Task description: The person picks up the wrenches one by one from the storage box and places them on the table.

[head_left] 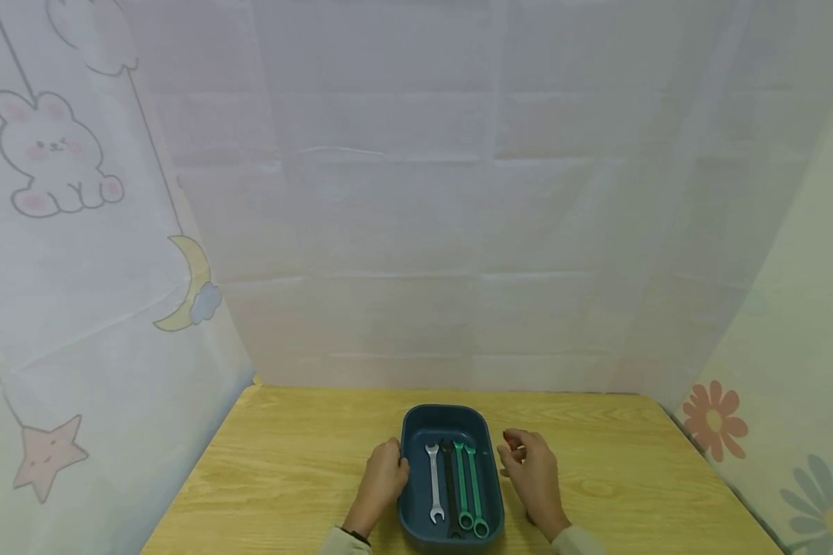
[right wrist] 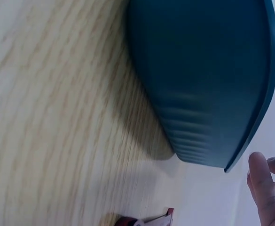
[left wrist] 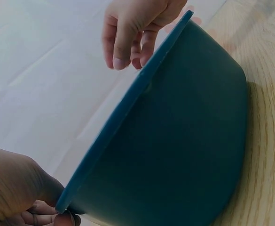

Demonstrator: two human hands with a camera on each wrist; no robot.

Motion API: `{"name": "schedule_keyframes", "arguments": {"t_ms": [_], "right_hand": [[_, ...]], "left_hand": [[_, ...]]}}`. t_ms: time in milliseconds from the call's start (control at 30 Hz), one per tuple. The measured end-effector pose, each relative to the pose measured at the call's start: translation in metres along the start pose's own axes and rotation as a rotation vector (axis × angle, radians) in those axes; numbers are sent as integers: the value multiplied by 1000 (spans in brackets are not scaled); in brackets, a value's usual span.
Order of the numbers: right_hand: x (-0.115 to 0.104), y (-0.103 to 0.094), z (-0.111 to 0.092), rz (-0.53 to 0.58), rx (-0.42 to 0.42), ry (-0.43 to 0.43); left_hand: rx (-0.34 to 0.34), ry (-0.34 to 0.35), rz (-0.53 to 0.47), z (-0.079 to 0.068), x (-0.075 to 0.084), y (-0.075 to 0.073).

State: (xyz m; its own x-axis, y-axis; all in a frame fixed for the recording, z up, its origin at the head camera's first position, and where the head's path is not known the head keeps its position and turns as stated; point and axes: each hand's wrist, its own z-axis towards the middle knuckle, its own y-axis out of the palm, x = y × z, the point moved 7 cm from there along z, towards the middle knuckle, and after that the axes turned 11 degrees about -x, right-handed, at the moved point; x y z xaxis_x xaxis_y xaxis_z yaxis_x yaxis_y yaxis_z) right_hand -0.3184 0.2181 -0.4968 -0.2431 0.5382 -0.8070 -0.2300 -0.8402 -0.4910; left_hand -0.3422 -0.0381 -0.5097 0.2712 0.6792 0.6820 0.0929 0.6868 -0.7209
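A dark blue plastic bin (head_left: 451,539) stands on the wooden table with wrenches lying lengthwise inside it. From left to right these are a silver open-ended wrench (head_left: 435,482), a black wrench (head_left: 450,486) and two green wrenches (head_left: 462,486) with ring ends toward me. My left hand (head_left: 383,478) pinches the bin's left rim, thumb on top and fingers beneath, as the left wrist view shows. Just off the right side of the bin, my right hand (head_left: 536,476) hovers with loosely bent fingers and nothing in them.
On the table (head_left: 278,462), a small red and silver object (right wrist: 144,220) lies near the bin in the right wrist view, cut off by the frame's lower edge. Pale sheets (head_left: 389,231) with cartoon prints on the sides hang around the table's back and sides.
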Motion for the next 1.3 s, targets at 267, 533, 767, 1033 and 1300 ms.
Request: {"name": "schedule_keyframes", "arguments": {"t_ms": [267, 533, 767, 1033, 1300], "right_hand": [[-9, 10, -2, -33, -24, 22], [-17, 20, -2, -29, -30, -16], [-23, 28, -5, -31, -65, -23], [-27, 31, -6, -19, -72, -22], [-28, 33, -8, -27, -71, -17]], "left_hand": [[-5, 9, -6, -1, 0, 1], [2, 3, -10, -1, 0, -1], [3, 20, -9, -1, 1, -2], [8, 20, -10, -1, 1, -2], [13, 14, -10, -2, 1, -1]]}}
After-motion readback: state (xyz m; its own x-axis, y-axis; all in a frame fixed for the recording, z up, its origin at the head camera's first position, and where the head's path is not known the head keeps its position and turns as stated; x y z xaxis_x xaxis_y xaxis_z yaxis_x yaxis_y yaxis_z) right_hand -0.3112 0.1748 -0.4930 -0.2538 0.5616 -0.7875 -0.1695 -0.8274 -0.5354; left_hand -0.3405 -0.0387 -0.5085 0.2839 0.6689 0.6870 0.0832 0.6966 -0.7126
